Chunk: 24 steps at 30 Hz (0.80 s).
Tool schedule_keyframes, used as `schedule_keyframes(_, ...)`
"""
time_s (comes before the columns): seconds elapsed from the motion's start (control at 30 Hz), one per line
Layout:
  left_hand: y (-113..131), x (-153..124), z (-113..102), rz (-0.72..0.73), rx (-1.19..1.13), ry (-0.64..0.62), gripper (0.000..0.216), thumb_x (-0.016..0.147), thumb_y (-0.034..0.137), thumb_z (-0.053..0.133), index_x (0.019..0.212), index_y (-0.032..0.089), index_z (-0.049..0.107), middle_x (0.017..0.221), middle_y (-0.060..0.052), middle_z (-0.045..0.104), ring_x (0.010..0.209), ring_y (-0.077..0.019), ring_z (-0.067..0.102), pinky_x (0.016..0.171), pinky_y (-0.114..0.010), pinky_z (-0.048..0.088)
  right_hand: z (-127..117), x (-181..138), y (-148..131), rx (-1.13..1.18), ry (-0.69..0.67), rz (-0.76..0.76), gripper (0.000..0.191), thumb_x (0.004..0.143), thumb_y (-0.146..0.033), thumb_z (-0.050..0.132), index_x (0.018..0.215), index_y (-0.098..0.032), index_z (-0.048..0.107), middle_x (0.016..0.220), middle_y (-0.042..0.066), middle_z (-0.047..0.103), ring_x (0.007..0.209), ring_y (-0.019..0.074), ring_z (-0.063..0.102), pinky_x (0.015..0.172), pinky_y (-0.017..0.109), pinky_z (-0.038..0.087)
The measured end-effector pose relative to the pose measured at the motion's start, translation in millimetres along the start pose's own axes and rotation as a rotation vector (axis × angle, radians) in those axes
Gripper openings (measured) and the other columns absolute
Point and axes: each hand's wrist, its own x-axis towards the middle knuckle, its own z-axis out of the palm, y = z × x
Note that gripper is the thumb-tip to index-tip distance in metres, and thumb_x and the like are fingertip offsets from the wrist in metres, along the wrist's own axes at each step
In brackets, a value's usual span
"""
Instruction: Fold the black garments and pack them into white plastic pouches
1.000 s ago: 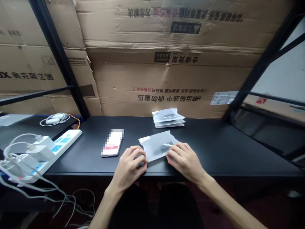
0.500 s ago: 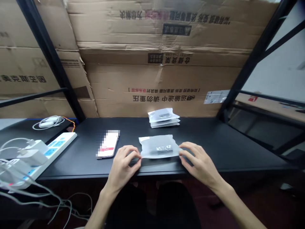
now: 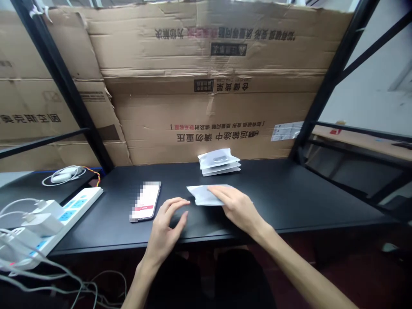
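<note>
Reading the head feed, I have the right hand [image 3: 238, 210] lying open and flat, its fingers stretched left over a frosted plastic pouch [image 3: 201, 195], with no pinch that I can make out. The pouch lies on the black counter [image 3: 283, 193], its long axis running roughly side to side and its right end hidden under those fingers. The left hand [image 3: 167, 225] is farther from it: open, fingers loosely curled, holding nothing, its fingertips just short of the pouch's near edge and not touching it. The pouch looks thin, flat and milky, and I cannot tell what it holds from this view. Left of the pouch lies a smartphone [image 3: 145, 201] with a pixelated screen. Behind the pouch sits a stack of similar pouches [image 3: 219, 164]. Well left of it are a white power strip [image 3: 82, 199] and plugged-in chargers [image 3: 45, 214], while cardboard cartons [image 3: 206, 120] stand behind it.
</note>
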Motion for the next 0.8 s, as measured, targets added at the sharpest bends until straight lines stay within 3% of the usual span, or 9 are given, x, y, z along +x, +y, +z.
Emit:
schedule_keyframes(0.1,-1,0,3,-0.071,0.068,-0.033,0.035,0.108,0.026,0.054,0.142,0.032,0.062,0.14,-0.007,0.065,0.13,-0.0241,0.065,0.107,-0.04,0.057,-26,21,25,-0.035,0.044,0.088,0.074,0.087,0.003,0.046,0.152,-0.03,0.062,0.143,0.001,0.073,0.126,0.0232,0.071,0.106,0.04,0.06)
schedule_keyframes(0.23,-1,0,6,-0.101,0.154,-0.102,0.034,0.107,0.025,0.052,0.138,0.031,0.063,0.14,-0.006,0.066,0.126,-0.0236,0.068,0.105,-0.04,0.059,-39,73,72,-0.169,0.106,0.156,0.066,0.096,-0.004,0.045,0.155,-0.028,0.06,0.151,0.001,0.067,0.133,0.0268,0.065,0.111,0.043,0.054)
schedule_keyframes(0.3,-2,-1,8,-0.099,0.189,-0.118,0.032,0.107,0.025,0.051,0.135,0.031,0.065,0.138,-0.005,0.067,0.124,-0.0233,0.07,0.103,-0.039,0.06,-27,97,96,-0.245,0.084,0.13,0.062,0.098,-0.004,0.04,0.154,-0.024,0.06,0.155,0.005,0.064,0.141,0.0267,0.058,0.12,0.045,0.044)
schedule_keyframes(0.37,-2,0,8,-0.094,0.212,-0.12,0.031,0.107,0.025,0.051,0.133,0.03,0.066,0.135,-0.006,0.068,0.121,-0.0228,0.071,0.101,-0.038,0.061,-6,113,116,-0.319,-0.03,0.135,0.061,0.102,-0.006,0.035,0.157,-0.021,0.056,0.159,0.009,0.06,0.145,0.027,0.052,0.124,0.046,0.035)
schedule_keyframes(0.47,-1,0,8,-0.09,0.224,-0.135,0.03,0.107,0.025,0.051,0.133,0.03,0.066,0.134,-0.006,0.069,0.12,-0.0224,0.072,0.1,-0.037,0.062,28,120,135,-0.322,-0.126,0.132,0.057,0.103,-0.009,0.038,0.152,-0.025,0.062,0.155,0.011,0.063,0.14,0.028,0.055,0.118,0.045,0.039)
schedule_keyframes(0.57,1,0,8,-0.102,0.233,-0.165,0.031,0.107,0.025,0.049,0.133,0.03,0.065,0.135,-0.006,0.068,0.121,-0.0228,0.071,0.102,-0.039,0.061,51,117,144,-0.317,-0.162,0.14,0.049,0.106,-0.027,0.048,0.153,-0.024,0.061,0.154,0.014,0.062,0.137,0.0326,0.057,0.115,0.047,0.04)
schedule_keyframes(0.7,3,0,7,-0.126,0.248,-0.179,0.035,0.108,0.025,0.047,0.138,0.03,0.062,0.138,-0.006,0.067,0.123,-0.023,0.071,0.104,-0.041,0.06,57,113,145,-0.321,-0.157,0.131,0.066,0.104,-0.058,0.054,0.158,-0.02,0.055,0.159,0.02,0.056,0.144,0.0384,0.05,0.119,0.052,0.034)
schedule_keyframes(0.8,3,0,8,-0.126,0.258,-0.176,0.036,0.108,0.025,0.047,0.14,0.031,0.061,0.14,-0.006,0.066,0.124,-0.0232,0.071,0.105,-0.041,0.06,54,109,140,-0.331,-0.151,0.114,0.078,0.101,-0.066,0.055,0.162,-0.017,0.049,0.163,0.023,0.05,0.153,0.0402,0.04,0.126,0.057,0.024)
